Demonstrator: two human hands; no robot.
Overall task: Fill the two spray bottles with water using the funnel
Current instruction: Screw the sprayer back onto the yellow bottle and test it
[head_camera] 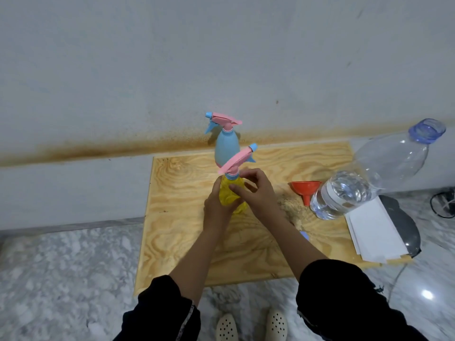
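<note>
Both hands cover most of the yellow bottle; its base is hidden; the left hand's fingers are hidden behind it; beside it, the right forearm hides most of a small blue thing; the cable runs off the right edge; the shoes are cut off below.

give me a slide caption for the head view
Both hands, left and right, grip the yellow spray bottle on the plywood board, funnel and water bottle nearby.

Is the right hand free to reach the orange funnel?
Probably not right away: the right hand is busy at the yellow spray bottle. The funnel sits unobstructed just beside it.
</note>
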